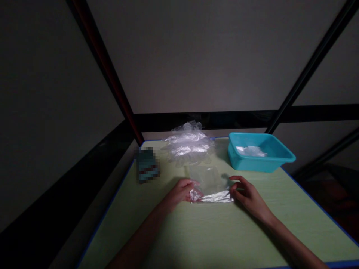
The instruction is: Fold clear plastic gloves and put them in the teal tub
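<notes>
A clear plastic sheet or glove (pixel 209 185) lies flat on the light green table (pixel 196 231), its near edge rolled or folded into a shiny strip. My left hand (pixel 182 192) pinches the left end of that strip, fingers closed on it. My right hand (pixel 246 195) grips the right end with curled fingers. Both forearms reach in from the bottom of the view.
A heap of crumpled clear plastic (pixel 188 145) sits at the back of the table. A teal plastic tub (pixel 259 153) with some clear plastic inside stands at the back right. A blurred dark object (pixel 147 164) rests at the back left. Dark frame bars surround the blue-edged table.
</notes>
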`<state>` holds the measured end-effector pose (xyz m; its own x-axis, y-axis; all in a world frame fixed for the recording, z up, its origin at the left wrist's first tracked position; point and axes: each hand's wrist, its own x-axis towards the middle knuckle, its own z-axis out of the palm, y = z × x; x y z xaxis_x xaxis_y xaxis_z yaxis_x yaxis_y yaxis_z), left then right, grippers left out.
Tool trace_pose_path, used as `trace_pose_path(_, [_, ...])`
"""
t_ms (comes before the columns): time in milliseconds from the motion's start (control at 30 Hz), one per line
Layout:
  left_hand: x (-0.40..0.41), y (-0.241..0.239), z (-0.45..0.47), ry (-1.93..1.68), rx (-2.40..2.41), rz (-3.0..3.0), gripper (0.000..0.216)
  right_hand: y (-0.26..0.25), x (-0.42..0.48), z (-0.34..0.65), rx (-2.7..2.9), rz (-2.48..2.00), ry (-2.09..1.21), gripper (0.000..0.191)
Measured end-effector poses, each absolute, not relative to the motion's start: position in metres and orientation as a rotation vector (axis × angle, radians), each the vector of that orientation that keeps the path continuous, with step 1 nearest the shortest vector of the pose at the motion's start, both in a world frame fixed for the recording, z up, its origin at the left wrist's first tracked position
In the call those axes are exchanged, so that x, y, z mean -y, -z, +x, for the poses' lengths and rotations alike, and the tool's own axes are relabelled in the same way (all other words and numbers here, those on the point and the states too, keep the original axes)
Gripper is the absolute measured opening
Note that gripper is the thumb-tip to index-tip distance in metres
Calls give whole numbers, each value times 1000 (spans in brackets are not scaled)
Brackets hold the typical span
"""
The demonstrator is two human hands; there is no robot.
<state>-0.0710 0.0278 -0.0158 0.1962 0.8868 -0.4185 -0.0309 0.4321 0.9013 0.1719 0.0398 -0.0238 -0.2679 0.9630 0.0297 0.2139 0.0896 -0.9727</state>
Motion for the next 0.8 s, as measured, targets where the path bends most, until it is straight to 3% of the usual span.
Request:
trace_pose_path(300, [-26,13,-67,-916,-1256,932,60,28,-38,171,1665,-1239,-1141,31])
trace_pose_path(800, [-18,16,-72,-1056,-1387,1414,58,27,-26,179,1736,-1283,-1052,30])
